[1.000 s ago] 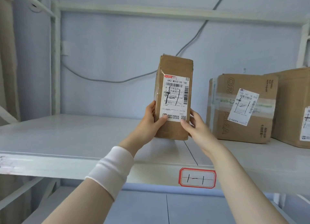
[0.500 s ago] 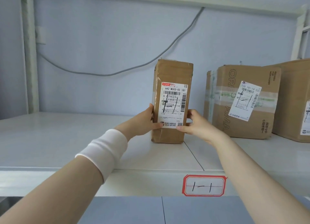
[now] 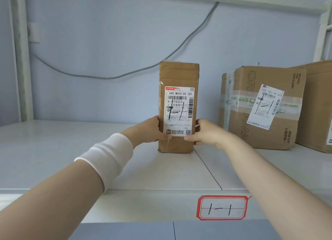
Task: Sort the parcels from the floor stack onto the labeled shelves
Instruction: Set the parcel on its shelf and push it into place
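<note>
One tall brown cardboard parcel (image 3: 179, 76) stands on its end on the white metal shelf (image 3: 71, 149). Its long side goes up and its white paper label (image 3: 179, 110) faces me. My left hand (image 3: 149, 131) grips the left edge low down, thumb on the front. My right hand (image 3: 206, 133) grips the right edge the same way. Both arms reach forward. To the right, apart from it, sit a bigger brown box with green tape (image 3: 239, 131) and another brown box (image 3: 316, 104). The red-edged shelf tag (image 3: 222, 207) reads 1-1.
</note>
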Motion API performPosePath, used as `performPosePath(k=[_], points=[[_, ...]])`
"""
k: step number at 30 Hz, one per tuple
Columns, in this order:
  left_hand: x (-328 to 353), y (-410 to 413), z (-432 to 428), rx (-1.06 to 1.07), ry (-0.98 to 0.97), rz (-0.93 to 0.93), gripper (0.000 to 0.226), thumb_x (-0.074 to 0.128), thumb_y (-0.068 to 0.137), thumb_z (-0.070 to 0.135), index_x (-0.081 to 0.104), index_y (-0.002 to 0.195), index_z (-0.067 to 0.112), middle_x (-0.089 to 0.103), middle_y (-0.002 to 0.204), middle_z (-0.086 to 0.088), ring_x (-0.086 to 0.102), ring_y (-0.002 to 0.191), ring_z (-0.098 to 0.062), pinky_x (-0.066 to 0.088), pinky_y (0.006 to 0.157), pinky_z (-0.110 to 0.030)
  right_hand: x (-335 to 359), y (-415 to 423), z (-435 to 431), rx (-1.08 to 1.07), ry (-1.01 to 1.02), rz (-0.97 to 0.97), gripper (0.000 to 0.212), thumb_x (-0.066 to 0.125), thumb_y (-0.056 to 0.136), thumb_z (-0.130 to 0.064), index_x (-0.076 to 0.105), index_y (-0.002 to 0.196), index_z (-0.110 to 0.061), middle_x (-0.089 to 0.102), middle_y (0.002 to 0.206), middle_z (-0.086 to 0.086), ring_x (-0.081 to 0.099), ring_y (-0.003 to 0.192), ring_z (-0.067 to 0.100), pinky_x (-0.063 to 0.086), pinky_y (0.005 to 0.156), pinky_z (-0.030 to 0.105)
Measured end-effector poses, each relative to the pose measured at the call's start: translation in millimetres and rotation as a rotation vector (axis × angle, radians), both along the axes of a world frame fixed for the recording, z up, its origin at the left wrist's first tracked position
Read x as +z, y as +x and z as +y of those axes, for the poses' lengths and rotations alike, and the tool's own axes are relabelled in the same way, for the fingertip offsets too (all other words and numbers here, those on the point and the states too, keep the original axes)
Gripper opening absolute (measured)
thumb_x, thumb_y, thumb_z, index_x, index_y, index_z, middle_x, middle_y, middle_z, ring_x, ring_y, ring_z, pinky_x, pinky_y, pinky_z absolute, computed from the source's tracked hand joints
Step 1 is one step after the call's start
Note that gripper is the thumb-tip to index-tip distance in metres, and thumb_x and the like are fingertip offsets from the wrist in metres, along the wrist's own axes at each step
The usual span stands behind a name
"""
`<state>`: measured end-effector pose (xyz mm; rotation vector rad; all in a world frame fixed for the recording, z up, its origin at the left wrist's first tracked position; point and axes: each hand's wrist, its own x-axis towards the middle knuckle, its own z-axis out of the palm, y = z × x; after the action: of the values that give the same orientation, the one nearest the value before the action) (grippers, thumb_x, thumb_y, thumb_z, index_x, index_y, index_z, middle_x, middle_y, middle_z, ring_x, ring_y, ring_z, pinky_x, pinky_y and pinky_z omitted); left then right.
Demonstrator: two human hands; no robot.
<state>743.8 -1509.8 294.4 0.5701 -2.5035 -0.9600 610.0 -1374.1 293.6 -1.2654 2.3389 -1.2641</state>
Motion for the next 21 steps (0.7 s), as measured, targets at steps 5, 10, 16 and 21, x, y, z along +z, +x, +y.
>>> performPosePath(k=[5, 10, 16, 21], points=[[-0.6, -9.7, -7.1, 0.010, 0.036, 0.000, 0.047, 0.066, 0.086, 0.014, 0.045, 0.127, 0.006, 0.056, 0.122, -0.007, 0.057, 0.114, -0.030, 0.048, 0.098, -0.045, -1.6, -6.0, -14.3, -0.027, -0.013, -0.003, 0.039, 0.070, 0.081, -0.006, 0.052, 0.115, -0.011, 0.058, 0.098, -0.007, 0.057, 0.103, 0.018, 0.053, 0.088, 0.034], [-6.5, -16.6, -16.1, 0.031, 0.057, 0.029, 0.053, 0.068, 0.084, 0.020, 0.043, 0.130, 0.007, 0.054, 0.129, -0.003, 0.057, 0.115, -0.026, 0.049, 0.097, -0.045, -10.7, -12.4, -20.2, -0.050, -0.068, -0.073, 0.065, 0.071, 0.080, -0.007, 0.040, 0.137, -0.006, 0.055, 0.127, 0.006, 0.057, 0.107, 0.021, 0.052, 0.089, 0.034], [-12.0, -17.4, -17.7, 0.047, 0.008, 0.006, 0.056, 0.067, 0.085, 0.024, 0.041, 0.133, 0.009, 0.051, 0.134, -0.003, 0.053, 0.117, -0.024, 0.046, 0.100, -0.041, -14.2, -18.8, -23.1, -0.093, -0.042, -0.022, 0.069, 0.073, 0.080, -0.013, 0.038, 0.139, -0.008, 0.056, 0.122, 0.004, 0.058, 0.105, 0.019, 0.052, 0.093, 0.038], [-5.3, -10.0, -4.3, 0.083, -0.081, -0.033, 0.047, 0.062, 0.089, 0.024, 0.046, 0.131, 0.009, 0.052, 0.134, -0.004, 0.050, 0.119, -0.023, 0.036, 0.088, -0.023, -13.7, -11.4, -9.9, -0.182, -0.028, 0.063, 0.086, 0.074, 0.079, -0.025, 0.024, 0.147, -0.009, 0.037, 0.148, 0.010, 0.044, 0.130, 0.026, 0.038, 0.107, 0.035]])
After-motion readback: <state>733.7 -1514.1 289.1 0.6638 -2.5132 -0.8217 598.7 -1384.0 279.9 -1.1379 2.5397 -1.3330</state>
